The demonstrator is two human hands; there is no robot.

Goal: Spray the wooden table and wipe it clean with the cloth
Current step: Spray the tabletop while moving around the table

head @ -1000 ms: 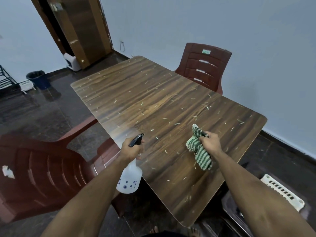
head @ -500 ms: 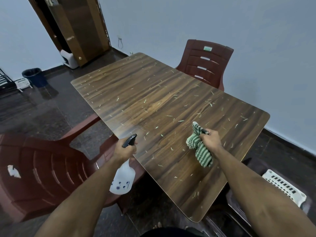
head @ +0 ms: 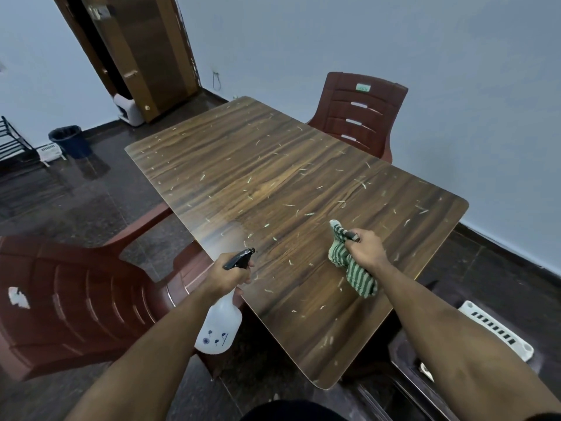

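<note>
A long wooden table [head: 273,177] fills the middle of the view, strewn with several pale slivers of debris. My left hand [head: 227,276] grips the black trigger head of a white spray bottle [head: 218,326] at the table's near left edge, nozzle pointing over the top. A faint mist patch hangs on the wood just ahead of the nozzle. My right hand [head: 362,249] is closed on a green striped cloth [head: 349,262], which hangs bunched over the near right part of the tabletop.
A dark red plastic chair [head: 76,299] stands close at the left, another red chair [head: 359,117] at the table's far side. A white slotted basket [head: 498,332] lies on the floor at right. A blue bin [head: 69,141] and wooden door [head: 142,50] are far left.
The view has shifted so the table sits slightly differently. My left hand with the bottle moved a little right toward the table edge, and a mist patch has appeared on the wood. The cloth hand barely moved.
</note>
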